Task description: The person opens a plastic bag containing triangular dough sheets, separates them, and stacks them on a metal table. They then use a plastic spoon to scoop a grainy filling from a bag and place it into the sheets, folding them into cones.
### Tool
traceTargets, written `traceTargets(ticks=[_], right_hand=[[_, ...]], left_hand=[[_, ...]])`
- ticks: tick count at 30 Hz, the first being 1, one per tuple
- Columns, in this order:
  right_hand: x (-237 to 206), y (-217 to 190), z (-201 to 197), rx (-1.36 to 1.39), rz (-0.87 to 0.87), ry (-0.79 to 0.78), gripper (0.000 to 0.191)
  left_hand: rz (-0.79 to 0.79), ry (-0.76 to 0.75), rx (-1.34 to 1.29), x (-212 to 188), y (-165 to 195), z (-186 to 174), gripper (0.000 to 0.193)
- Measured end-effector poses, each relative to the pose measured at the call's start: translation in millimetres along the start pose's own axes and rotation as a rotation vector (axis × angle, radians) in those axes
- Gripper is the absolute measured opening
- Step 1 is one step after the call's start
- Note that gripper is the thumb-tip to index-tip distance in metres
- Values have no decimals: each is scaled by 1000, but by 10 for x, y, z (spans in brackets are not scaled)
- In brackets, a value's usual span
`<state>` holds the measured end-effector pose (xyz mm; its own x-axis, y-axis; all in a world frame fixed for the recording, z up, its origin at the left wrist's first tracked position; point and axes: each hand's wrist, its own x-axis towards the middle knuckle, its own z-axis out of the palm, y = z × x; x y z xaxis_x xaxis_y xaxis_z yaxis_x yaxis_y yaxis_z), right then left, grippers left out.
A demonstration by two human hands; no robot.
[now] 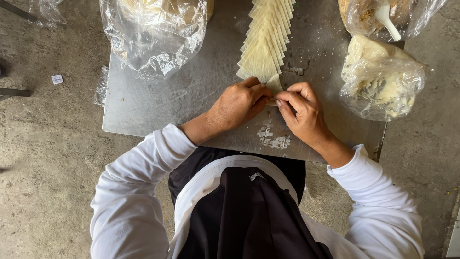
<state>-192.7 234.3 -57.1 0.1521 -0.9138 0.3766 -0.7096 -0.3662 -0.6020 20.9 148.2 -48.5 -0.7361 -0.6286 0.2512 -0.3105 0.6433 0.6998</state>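
Pastry sheets (264, 45), pale yellow and thin, lie overlapped like shingles in a long row down the middle of a scuffed metal table (158, 103); the nearest sheet sits at the row's lower end, pinched between the person's two hands. The table, the largest object shown, stands on a rough concrete floor (43, 153). At its upper left rests a large crumpled clear plastic bag (153, 36) with pale contents. At the right edge lies a second clear bag of cream-coloured filling (381, 79), partly overhanging the table. Above it, at the upper right corner, a third bag holds a brownish mixture (364, 14) with a white plastic spoon (387, 19) standing in it. The left hand (237, 105) comes in from the lower left in a white sleeve, fingertips closed on the near corner of the lowest sheet. The right hand (304, 112) meets it from the right, thumb and forefinger gripping the same sheet, so that the two hands touch. A white smear (274, 139) of paste marks the table just below the hands. A small paper scrap (57, 79) lies on the floor, well apart to the left.
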Motion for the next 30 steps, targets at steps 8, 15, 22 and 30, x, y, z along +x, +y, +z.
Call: traceTargets(ticks=[8, 15, 22, 30], right_hand=[[-14, 4, -21, -57, -6, -60, 14], [74, -55, -76, -209, -189, -173, 16], [135, 93, -59, -108, -166, -217, 16], [208, 143, -168, -68, -246, -210, 20]], left_hand=[[-93, 39, -49, 17, 63, -22, 21], [112, 37, 5, -51, 21, -68, 21], [47, 14, 140, -20, 14, 22, 15], [-76, -120, 47, 232, -54, 28, 19]])
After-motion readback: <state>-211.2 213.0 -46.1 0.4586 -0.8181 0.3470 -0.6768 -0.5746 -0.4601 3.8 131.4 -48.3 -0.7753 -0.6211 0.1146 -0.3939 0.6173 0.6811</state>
